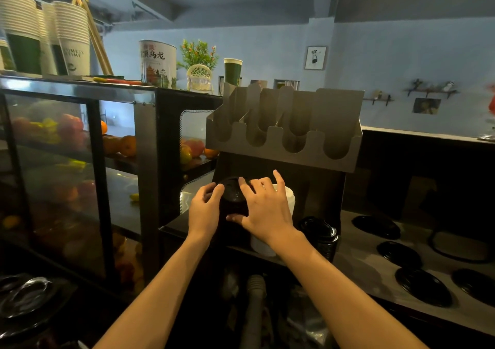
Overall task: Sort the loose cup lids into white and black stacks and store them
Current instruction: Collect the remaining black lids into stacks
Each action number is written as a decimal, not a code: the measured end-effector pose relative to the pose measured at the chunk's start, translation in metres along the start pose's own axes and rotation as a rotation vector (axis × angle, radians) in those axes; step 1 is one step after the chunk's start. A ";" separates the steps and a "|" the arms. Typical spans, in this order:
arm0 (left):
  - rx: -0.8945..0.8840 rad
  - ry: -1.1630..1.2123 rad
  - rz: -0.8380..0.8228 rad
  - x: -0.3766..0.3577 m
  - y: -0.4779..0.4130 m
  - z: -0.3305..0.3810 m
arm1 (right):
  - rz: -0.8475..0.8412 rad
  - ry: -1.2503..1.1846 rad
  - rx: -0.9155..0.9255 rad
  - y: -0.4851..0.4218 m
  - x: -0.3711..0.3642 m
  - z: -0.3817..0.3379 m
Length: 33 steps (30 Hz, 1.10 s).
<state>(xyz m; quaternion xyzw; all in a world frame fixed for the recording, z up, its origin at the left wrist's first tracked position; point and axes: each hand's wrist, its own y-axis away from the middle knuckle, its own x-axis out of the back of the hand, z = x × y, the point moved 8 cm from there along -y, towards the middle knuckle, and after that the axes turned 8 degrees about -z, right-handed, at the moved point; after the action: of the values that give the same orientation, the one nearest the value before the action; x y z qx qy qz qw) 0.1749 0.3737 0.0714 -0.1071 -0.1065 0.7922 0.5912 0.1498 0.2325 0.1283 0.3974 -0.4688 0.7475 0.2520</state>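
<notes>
A tall stack of black lids (233,204) stands on the dark counter below the metal lid organizer (284,137). My left hand (205,209) grips its left side with curled fingers. My right hand (263,209) holds its right side, thumb low on the stack and fingers spread over the top. A stack of white lids (288,201) stands just behind my right hand, mostly hidden by it. A shorter stack of black lids (320,235) sits to the right. Several loose black lids (376,226) (399,253) (423,287) (474,285) lie flat on the counter at the right.
The organizer has several slots that look hollow. A glass display case with fruit (72,147) stands at the left, with paper cup stacks (72,32), a tea tin (157,63) and a potted plant (199,62) on top. A black ring (458,247) lies at far right.
</notes>
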 end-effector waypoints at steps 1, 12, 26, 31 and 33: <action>-0.001 -0.032 0.002 0.000 -0.002 0.000 | -0.022 0.013 0.000 -0.002 0.000 0.000; 0.180 -0.098 -0.048 -0.002 -0.026 -0.046 | -0.233 0.198 0.035 -0.017 -0.018 -0.019; 0.262 0.103 -0.129 -0.013 -0.022 -0.068 | -0.310 0.146 0.035 -0.026 -0.024 -0.024; 0.294 0.017 -0.182 -0.018 -0.019 -0.073 | -0.307 0.163 0.030 -0.031 -0.023 -0.023; 0.291 -0.030 -0.182 -0.018 -0.018 -0.072 | -0.309 0.164 0.030 -0.033 -0.023 -0.023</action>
<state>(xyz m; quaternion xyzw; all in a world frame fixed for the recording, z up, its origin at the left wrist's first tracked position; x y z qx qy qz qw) 0.2182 0.3644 0.0088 0.0016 -0.0088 0.7438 0.6683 0.1796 0.2674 0.1204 0.4061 -0.3690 0.7365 0.3955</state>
